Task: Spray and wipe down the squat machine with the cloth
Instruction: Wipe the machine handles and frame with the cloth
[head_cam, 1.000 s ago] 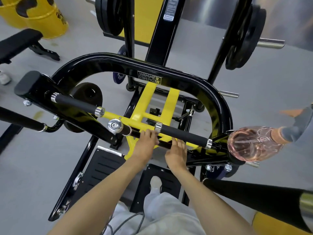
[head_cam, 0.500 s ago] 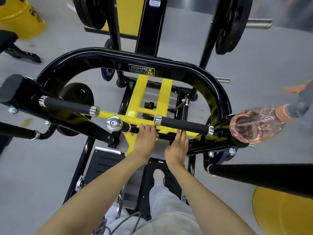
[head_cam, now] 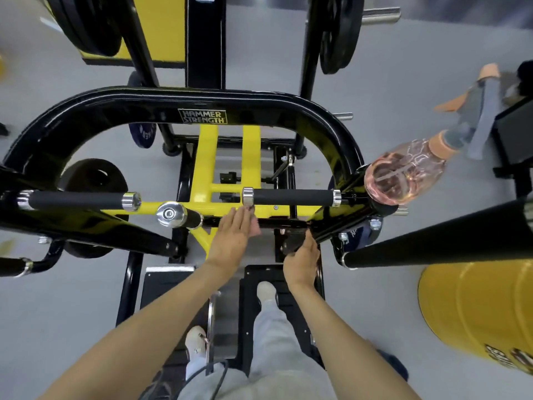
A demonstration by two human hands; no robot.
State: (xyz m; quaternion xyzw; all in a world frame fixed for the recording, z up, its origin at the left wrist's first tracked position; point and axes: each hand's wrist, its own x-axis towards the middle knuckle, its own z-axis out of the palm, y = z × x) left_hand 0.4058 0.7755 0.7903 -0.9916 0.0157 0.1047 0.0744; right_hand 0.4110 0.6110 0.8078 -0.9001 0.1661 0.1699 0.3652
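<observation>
The squat machine (head_cam: 202, 101) is a black curved frame with yellow cross members and padded black handles (head_cam: 291, 197). My left hand (head_cam: 230, 238) lies with straight fingers on the low black bar, and a bit of pink cloth (head_cam: 255, 228) shows under its thumb side. My right hand (head_cam: 302, 256) curls its fingers round a black bracket (head_cam: 292, 241) of the frame, just right of the left hand. A pink see-through spray bottle (head_cam: 403, 174) with an orange neck and grey trigger rests on the frame's right end, apart from both hands.
My feet stand on the black foot plates (head_cam: 161, 287) below. A thick black padded bar (head_cam: 438, 241) crosses at the right, above a yellow drum (head_cam: 476, 307). Weight plates (head_cam: 337, 33) hang at the back. Grey floor (head_cam: 57, 313) lies on both sides.
My left hand has uncurled and now lies flat on the bar with the pink cloth showing. My right hand slid right and down onto the black bracket. The view tilted further down.
</observation>
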